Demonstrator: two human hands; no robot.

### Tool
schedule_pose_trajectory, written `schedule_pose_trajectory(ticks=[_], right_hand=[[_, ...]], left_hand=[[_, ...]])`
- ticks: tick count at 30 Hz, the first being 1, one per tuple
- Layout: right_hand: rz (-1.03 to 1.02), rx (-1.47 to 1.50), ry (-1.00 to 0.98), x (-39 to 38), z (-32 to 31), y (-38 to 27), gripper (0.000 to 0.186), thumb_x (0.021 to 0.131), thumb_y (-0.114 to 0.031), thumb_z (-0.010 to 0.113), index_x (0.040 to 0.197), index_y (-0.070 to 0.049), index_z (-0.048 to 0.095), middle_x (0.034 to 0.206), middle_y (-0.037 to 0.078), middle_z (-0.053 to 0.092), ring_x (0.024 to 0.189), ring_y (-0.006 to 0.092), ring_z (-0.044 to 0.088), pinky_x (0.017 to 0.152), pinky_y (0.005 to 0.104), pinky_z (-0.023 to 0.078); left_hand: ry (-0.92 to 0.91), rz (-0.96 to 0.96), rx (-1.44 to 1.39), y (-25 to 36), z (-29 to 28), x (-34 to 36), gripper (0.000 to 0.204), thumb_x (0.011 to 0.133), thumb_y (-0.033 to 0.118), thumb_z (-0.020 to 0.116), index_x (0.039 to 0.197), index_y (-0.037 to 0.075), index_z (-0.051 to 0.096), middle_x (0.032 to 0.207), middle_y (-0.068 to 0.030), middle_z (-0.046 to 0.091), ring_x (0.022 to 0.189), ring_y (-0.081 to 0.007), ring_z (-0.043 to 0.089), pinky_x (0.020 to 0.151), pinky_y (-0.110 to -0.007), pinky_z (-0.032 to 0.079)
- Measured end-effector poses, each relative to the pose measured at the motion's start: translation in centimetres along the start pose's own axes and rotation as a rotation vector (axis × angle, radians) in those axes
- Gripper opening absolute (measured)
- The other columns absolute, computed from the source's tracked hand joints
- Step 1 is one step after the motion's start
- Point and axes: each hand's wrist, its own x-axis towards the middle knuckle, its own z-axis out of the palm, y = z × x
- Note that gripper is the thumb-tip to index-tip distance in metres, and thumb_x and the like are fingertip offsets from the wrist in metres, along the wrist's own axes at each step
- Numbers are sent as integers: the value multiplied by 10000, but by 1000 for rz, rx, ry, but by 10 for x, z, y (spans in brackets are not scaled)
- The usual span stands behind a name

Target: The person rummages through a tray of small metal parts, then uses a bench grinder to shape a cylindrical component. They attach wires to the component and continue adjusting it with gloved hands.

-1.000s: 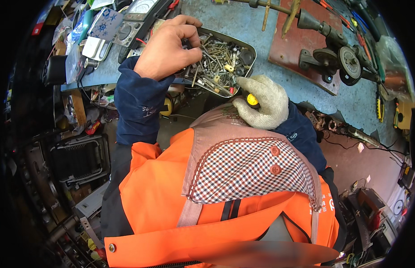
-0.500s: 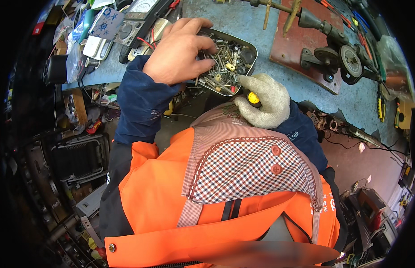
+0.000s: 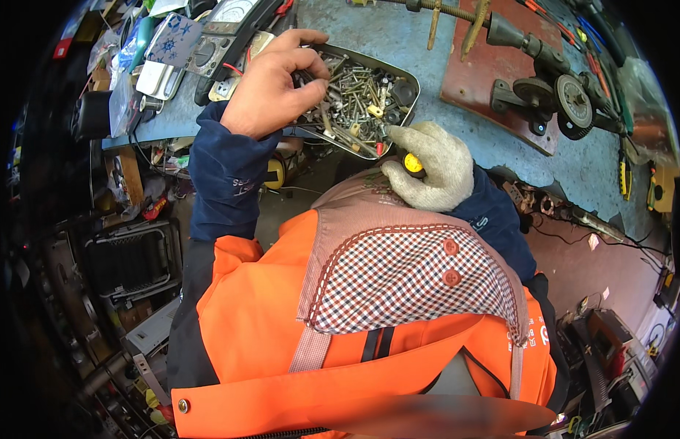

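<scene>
A shallow metal tin (image 3: 417, 99) of mixed screws, bolts and small fittings sits at the front edge of the blue bench. My bare left hand (image 3: 277, 84) is over the tin's left side, fingers bent and thumb apart from them above the screws (image 3: 351, 91). Nothing shows gripped there, though some fingertips are hidden. Just right of the tin's near corner, my right hand (image 3: 438, 167) wears a pale knitted glove. It is closed around a yellow-and-black handle (image 3: 413, 162), seen end-on; the rest of that tool is hidden.
An analog multimeter (image 3: 208, 53) and a white device (image 3: 160, 77) lie left of the tin. At the right, a geared metal mechanism (image 3: 552, 95) rests on a reddish board (image 3: 468, 73). Tools and a plastic bag (image 3: 651, 110) line the bench's far right.
My left hand has shifted left across the tin, baring more screws, and its fingers have curled in more. My gloved right hand stays nearly still around the handle.
</scene>
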Motion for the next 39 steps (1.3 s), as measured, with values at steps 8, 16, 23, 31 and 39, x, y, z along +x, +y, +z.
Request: schedule_pose_trajectory(ticks=[8, 16, 23, 31, 39], right_hand=[[8, 17, -2, 0, 0, 0, 562, 803, -164, 924, 1292, 10, 710, 988, 190, 724, 799, 335, 740, 657, 403, 599], [39, 5, -18, 1, 0, -3, 552, 806, -178, 918, 1284, 6, 712, 968, 186, 719, 805, 344, 731, 661, 417, 589], [26, -2, -8, 2, 0, -3, 545, 794, -170, 920, 1270, 2, 720, 963, 184, 719, 799, 344, 732, 661, 418, 592], [30, -1, 6, 2, 0, -3, 537, 782, -150, 922, 1260, -1, 727, 972, 187, 711, 787, 347, 729, 648, 412, 587], [55, 0, 6, 1, 1, -4, 544, 789, -173, 913, 1274, -12, 728, 956, 168, 711, 782, 345, 725, 652, 411, 579]], left_hand=[[85, 14, 46, 0, 4, 0, 166, 883, 52, 754, 1045, 21, 770, 1442, -177, 657, 1295, -323, 642, 1097, -401, 482], [113, 30, 21, 3, 0, 0, 297, 883, 43, 759, 1180, 28, 756, 1449, -161, 658, 1341, -317, 630, 1144, -406, 468], [160, 87, 81, 2, -8, 5, 271, 898, 104, 782, 1165, 56, 778, 1394, -156, 683, 1298, -344, 652, 1114, -421, 502], [4, 221, 483, 17, 9, 26, 273, 908, 256, 790, 1162, 174, 846, 1460, -147, 647, 1344, -385, 582, 1140, -501, 465], [-107, 231, 473, 25, 7, 27, 137, 828, 171, 791, 943, 122, 847, 1436, -91, 649, 1389, -349, 544, 1160, -499, 410]])
